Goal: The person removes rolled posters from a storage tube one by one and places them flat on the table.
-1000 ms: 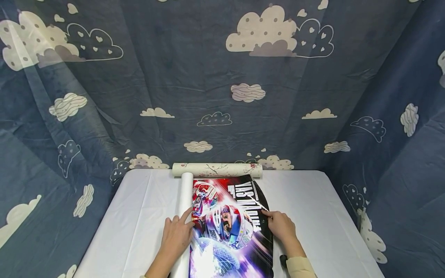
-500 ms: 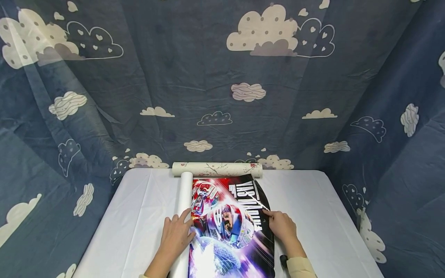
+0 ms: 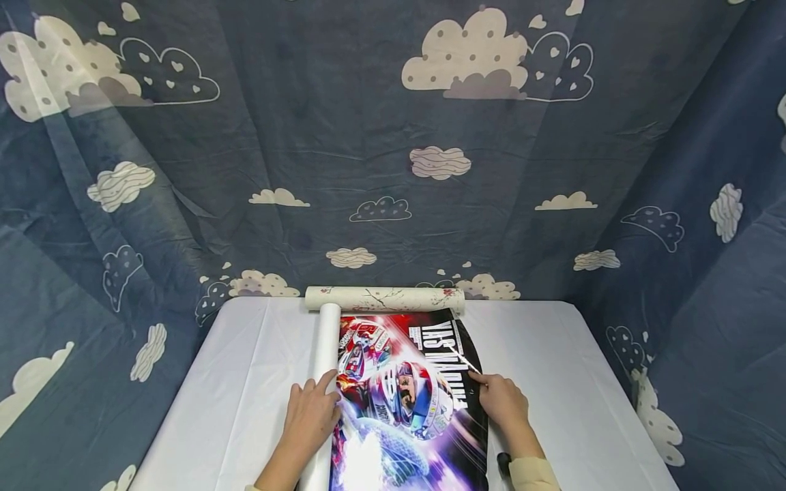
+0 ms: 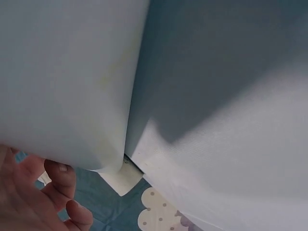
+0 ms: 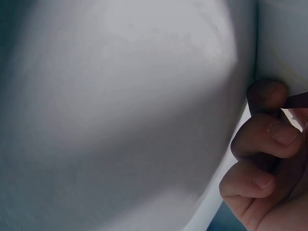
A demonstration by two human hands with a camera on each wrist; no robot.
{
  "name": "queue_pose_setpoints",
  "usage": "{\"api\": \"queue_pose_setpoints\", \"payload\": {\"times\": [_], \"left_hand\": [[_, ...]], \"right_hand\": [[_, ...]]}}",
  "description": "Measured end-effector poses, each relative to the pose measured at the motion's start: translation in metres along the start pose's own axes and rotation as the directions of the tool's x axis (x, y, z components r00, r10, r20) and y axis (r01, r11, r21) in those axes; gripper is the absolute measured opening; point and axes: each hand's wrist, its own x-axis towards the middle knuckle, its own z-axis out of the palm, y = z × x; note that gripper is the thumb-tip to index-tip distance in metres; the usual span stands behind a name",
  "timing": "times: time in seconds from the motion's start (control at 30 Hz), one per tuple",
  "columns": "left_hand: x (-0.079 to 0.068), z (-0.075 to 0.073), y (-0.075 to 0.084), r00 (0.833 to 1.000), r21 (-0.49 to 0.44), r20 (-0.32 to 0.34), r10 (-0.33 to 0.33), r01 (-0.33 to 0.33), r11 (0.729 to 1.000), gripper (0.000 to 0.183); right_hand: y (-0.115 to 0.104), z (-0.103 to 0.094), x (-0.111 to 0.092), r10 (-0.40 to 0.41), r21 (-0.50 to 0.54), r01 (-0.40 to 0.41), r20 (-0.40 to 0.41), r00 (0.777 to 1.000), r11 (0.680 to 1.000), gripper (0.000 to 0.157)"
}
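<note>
A glossy poster [image 3: 408, 436] with a helmeted racer printed on it lies partly unrolled on the white table. Along its left side runs the white roll [image 3: 328, 341] of the rest of the sheet. My left hand [image 3: 310, 416] rests on this roll, index finger stretched across it; in the left wrist view other fingers [image 4: 62, 180] bend loosely beside the roll's white surface [image 4: 72, 82]. At the poster's right edge my right hand [image 3: 505, 404] pinches the sheet, and a thin white line runs from its fingertips. The right wrist view shows several curled fingers [image 5: 264, 137] at the sheet's white underside [image 5: 284, 48].
A cream roll [image 3: 383, 299] with a blossom-branch print lies across the table's far edge. Near my right forearm sits a small dark object [image 3: 503, 465], partly hidden. Dark blue cloth [image 3: 381, 136] with clouds hangs behind and at both sides of the white table [image 3: 552, 368].
My right hand has shifted slightly to the right, and the poster's right edge and printed picture have moved with it. The left hand stays on the roll.
</note>
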Motion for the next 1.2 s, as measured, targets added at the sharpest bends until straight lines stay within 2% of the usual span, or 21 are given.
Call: {"api": "queue_pose_setpoints", "payload": {"times": [0.17,0.27,0.47,0.7,0.97,1.2], "left_hand": [[-0.001,0.000,-0.001,0.997,-0.032,0.068,-0.020,0.022,0.999,0.026],[-0.001,-0.001,0.000,0.995,-0.041,0.094,-0.024,0.027,0.999,0.027],[-0.001,-0.001,0.000,0.999,0.002,0.039,0.007,-0.007,1.000,0.014],[-0.004,-0.001,-0.004,0.999,0.032,-0.023,0.034,-0.033,0.999,0.009],[-0.005,0.002,-0.007,1.000,0.010,0.022,0.010,-0.010,1.000,0.020],[-0.006,0.003,-0.008,0.999,0.020,-0.017,0.027,-0.026,0.999,0.012]], "right_hand": [[0.001,-0.004,-0.002,0.001,0.001,-0.001,-0.021,1.000,1.000,0.047],[0.001,-0.006,-0.002,0.010,0.002,-0.010,-0.008,1.000,1.000,0.047],[0.003,-0.007,-0.003,0.021,-0.002,-0.021,0.004,1.000,1.000,0.047],[0.006,-0.008,-0.003,0.030,-0.005,-0.030,-0.001,1.000,1.000,0.048],[0.009,-0.009,-0.003,0.042,-0.003,-0.042,0.003,0.999,0.999,0.048],[0.012,-0.010,0.000,0.056,-0.002,-0.056,0.007,0.998,0.998,0.051]]}}
